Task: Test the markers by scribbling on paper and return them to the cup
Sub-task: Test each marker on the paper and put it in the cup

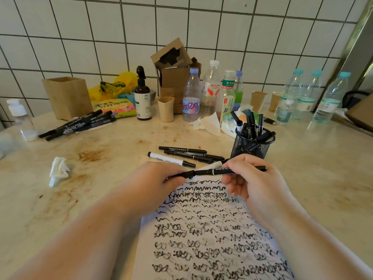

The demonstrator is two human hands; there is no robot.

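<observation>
A black marker (214, 171) lies level above the top of the paper (203, 235), which is covered in rows of black scribbles. My right hand (250, 182) grips the marker's barrel. My left hand (155, 180) pinches its cap end (186, 174) at the left. The black mesh cup (252, 146) stands just beyond my right hand with several markers upright in it. Several loose markers (185, 156), one of them white-barrelled, lie on the counter behind my hands. A further bunch of black markers (78, 124) lies at the back left.
A crumpled tissue (59, 170) lies at the left. A wooden box (67, 97), a spray bottle (142, 98), a beige cup (166, 109), cardboard boxes and several plastic bottles (191, 98) line the tiled wall. More water bottles (329, 98) stand at the right.
</observation>
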